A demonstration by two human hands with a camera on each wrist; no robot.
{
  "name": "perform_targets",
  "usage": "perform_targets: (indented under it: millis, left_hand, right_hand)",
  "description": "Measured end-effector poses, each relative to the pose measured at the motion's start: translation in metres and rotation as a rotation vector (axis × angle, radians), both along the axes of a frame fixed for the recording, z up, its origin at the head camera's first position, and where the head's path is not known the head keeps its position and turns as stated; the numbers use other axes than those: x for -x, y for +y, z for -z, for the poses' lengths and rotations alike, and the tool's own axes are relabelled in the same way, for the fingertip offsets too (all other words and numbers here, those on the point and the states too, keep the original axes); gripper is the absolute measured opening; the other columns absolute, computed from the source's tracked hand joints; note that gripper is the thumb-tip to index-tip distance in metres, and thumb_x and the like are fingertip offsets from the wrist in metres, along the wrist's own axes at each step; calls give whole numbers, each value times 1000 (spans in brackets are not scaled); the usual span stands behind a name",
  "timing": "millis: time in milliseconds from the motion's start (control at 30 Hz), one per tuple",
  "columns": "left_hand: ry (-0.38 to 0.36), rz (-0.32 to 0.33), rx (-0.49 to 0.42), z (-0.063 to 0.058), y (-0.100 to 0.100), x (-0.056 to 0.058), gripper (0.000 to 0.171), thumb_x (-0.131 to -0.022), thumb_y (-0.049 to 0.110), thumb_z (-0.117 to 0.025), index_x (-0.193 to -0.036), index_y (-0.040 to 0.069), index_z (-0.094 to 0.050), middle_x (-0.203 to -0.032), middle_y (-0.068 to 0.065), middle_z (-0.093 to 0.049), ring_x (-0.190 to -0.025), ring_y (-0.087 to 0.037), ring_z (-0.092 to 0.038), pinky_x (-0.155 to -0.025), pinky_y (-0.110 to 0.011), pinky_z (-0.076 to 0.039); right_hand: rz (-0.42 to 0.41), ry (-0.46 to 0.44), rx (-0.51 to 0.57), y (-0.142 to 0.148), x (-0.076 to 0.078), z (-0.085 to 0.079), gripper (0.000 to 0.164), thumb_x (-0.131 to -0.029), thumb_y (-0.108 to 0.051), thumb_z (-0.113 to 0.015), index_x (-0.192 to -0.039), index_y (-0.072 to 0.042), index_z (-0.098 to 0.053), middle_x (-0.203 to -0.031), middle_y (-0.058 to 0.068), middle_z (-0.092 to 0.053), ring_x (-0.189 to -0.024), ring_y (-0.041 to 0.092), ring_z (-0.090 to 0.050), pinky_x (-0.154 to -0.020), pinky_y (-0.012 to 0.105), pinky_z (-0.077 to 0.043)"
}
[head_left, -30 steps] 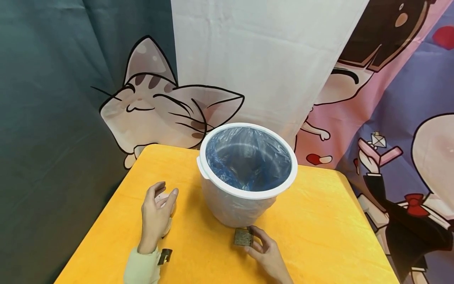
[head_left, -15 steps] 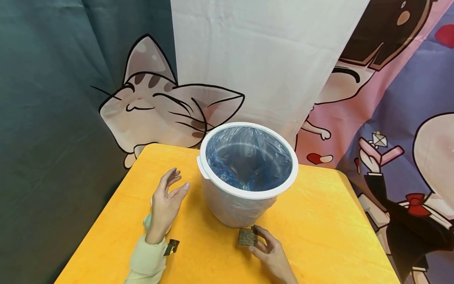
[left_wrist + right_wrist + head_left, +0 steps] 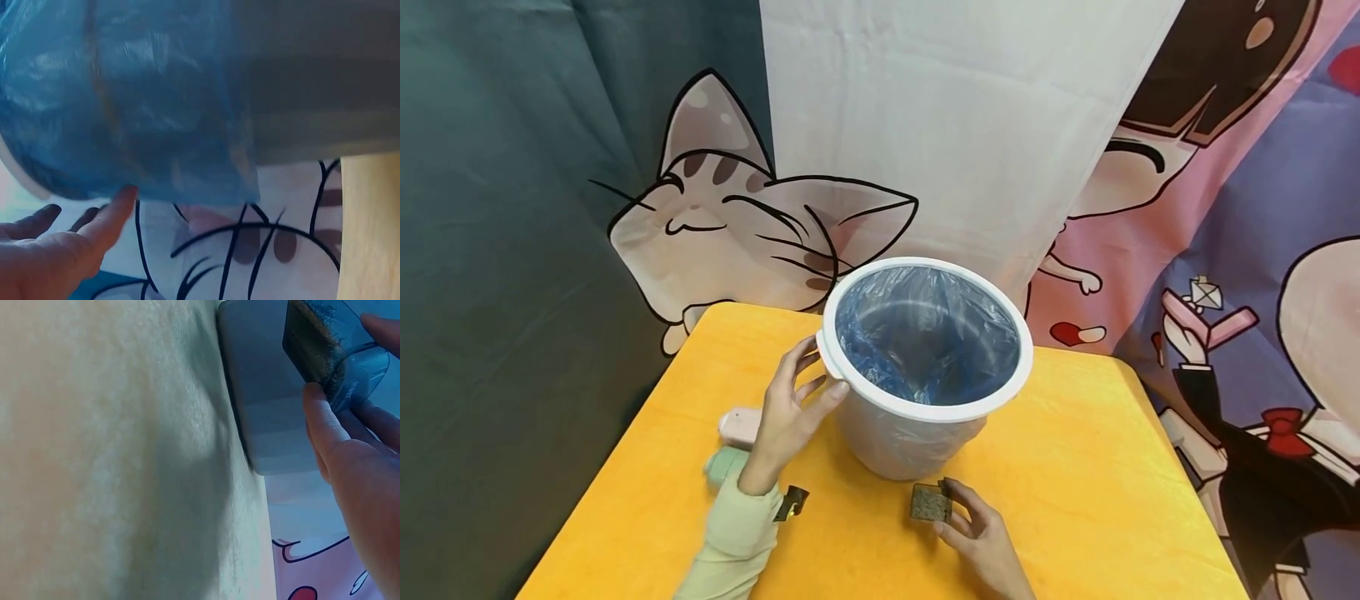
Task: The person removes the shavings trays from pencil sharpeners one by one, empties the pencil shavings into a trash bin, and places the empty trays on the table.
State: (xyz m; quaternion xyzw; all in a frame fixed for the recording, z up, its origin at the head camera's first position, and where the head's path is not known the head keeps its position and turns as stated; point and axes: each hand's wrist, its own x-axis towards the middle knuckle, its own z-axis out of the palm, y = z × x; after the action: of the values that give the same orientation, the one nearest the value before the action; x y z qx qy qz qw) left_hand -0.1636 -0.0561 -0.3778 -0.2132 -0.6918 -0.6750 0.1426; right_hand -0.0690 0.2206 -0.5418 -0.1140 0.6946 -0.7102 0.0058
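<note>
A trash can (image 3: pixel 910 442) with a white rim and a bluish plastic bag lining it stands on the yellow table. My left hand (image 3: pixel 790 417) is at the left side of its rim, fingers spread around the side tab; whether all the fingertips touch is unclear. In the left wrist view, the left hand (image 3: pixel 69 250) lies close by the bag (image 3: pixel 156 125), one fingertip at its edge. With thumb and fingers, my right hand (image 3: pixel 981 533) holds a small clear box (image 3: pixel 929 503) in front of the can. Dark brown, fibrous-looking contents show through the box (image 3: pixel 325 350) in the right wrist view.
On the table's left lie a pale pink item (image 3: pixel 741 427) and a mint-green item (image 3: pixel 726 465), both partly behind the left arm. Cartoon-printed curtains (image 3: pixel 700 233) hang behind the yellow tabletop (image 3: pixel 1075 483) and along its sides.
My left hand has moved up and right, from over the pink item to the can's rim, uncovering the pink and green items. The right hand, holding the clear box, has shifted slightly right.
</note>
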Motion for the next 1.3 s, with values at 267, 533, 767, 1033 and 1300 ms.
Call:
perform_targets:
  millis: [267,533,767,1033,1300]
  left_hand:
    - [-34,4,-6,-2,15,3,81,-68,18,-68,-132,20,-18,-130,-1,-25,-115,-18,-27,-81,-42,-36]
    - [-56,27,-57,-10,22,-5,81,-71,16,-65,-133,18,-13,-132,-6,-21,-116,-17,-25,-82,-42,-35]
    - [-55,-32,6,-11,26,-7,76,-71,20,-65,-132,8,-22,-128,-6,-26,-113,-13,-29,-80,-38,-38]
    - [-65,-50,8,-10,29,-8,66,-76,22,-59,-131,9,-25,-125,-8,-27,-112,-18,-29,-79,-41,-38]
    - [-67,-56,6,-11,31,-10,63,-79,22,-56,-132,10,-23,-125,-7,-26,-110,-20,-33,-81,-42,-36]
  right_hand:
    - [-25,80,-9,6,-2,4,55,-75,5,-57,-125,2,-33,-125,23,-30,-112,38,-27,-79,34,-39]
    - [45,-29,16,6,-5,-1,54,-73,1,-61,-122,-5,-39,-124,18,-34,-113,30,-30,-82,33,-36]
    - [22,-7,47,7,-7,1,54,-73,3,-60,-123,-2,-37,-124,18,-34,-113,33,-29,-82,34,-36]
    - [7,123,-3,17,-7,5,55,-74,7,-56,-124,3,-33,-123,22,-34,-111,32,-32,-80,31,-38]
    - [42,106,6,23,-10,-12,56,-74,7,-57,-124,4,-34,-123,22,-34,-111,36,-30,-82,32,-36]
